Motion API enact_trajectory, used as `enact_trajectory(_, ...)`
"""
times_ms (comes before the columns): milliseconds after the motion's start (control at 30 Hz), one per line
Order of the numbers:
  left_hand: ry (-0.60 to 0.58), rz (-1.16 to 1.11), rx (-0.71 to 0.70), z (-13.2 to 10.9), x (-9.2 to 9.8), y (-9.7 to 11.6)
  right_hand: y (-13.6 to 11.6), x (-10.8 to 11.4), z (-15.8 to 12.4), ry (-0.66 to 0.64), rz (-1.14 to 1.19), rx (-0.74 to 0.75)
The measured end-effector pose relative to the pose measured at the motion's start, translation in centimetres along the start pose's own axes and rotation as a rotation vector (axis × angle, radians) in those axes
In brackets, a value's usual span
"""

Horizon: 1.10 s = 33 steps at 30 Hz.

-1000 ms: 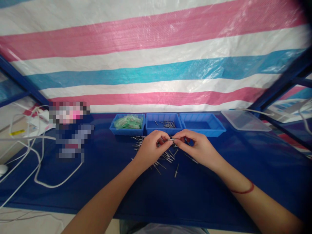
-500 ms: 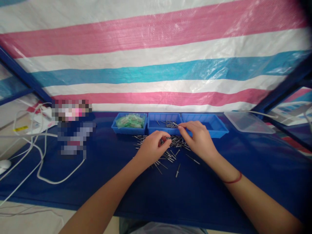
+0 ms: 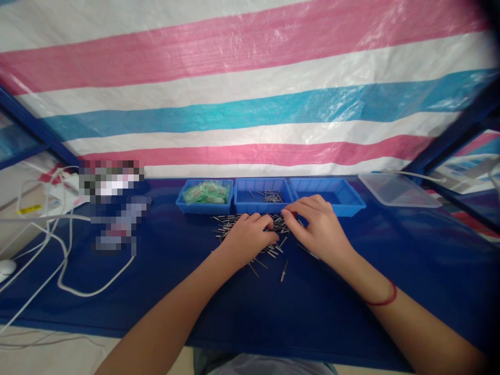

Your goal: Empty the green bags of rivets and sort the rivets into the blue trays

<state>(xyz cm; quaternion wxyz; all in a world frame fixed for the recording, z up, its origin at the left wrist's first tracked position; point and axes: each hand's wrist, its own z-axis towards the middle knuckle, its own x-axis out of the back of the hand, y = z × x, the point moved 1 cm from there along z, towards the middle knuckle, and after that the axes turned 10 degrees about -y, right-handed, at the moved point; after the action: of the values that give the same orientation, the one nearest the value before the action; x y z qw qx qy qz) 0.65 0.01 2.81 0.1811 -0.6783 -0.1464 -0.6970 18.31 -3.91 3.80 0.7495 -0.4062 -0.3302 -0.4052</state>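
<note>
A pile of metal blind rivets (image 3: 273, 249) lies loose on the blue tabletop. My left hand (image 3: 250, 237) rests over the pile's left part, thumb and forefinger apart, with rivets beneath and around it. The other fingers curl down, their tips partly hidden. At the right edge of the pile is my right hand (image 3: 318, 224), thumb and forefinger tips close together just in front of the middle bin. Whatever is between those tips is too small to make out. Several rivets lie inside the middle blue bin (image 3: 244, 202). A single rivet (image 3: 284, 271) lies apart, nearer me.
The left blue bin (image 3: 187, 209) holds green-tinted bags of small parts. The right blue bin (image 3: 347, 208) adjoins the middle one. A clear plastic lid (image 3: 398, 190) lies at the right. White cables (image 3: 70, 250) and a mouse (image 3: 7, 269) are at the left.
My right hand has drawn back from over the middle bin to the pile; the rivet at its fingertips is no longer visible there. My left thumb and forefinger have parted over the pile.
</note>
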Motion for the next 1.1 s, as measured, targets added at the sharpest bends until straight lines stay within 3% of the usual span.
enact_trajectory(333, -0.093, -0.031, 0.151, -0.2, 0.6, 0.7, -0.2, -0.4, -0.1, -0.044, 0.105, -0.011)
enact_trajectory(467, 0.02, -0.164, 0.187, -0.4, 0.1, 0.0, -0.4, -0.4, -0.1, -0.039, 0.134, 0.004)
enact_trajectory(700, 0.27, -0.775, 0.321, -0.3, 0.2, 0.1, -0.9, -0.4, -0.3, -0.042, 0.286, -0.036)
enact_trajectory(900, 0.385, -0.921, 0.38, -0.2, -0.3, 1.8, -1.1, -0.6, -0.6, -0.039, 0.458, -0.099)
enact_trajectory(1100, 0.451, -0.966, 0.403, -0.2, -0.6, 2.2, -1.2, -0.5, -0.8, -0.03, 0.535, -0.149)
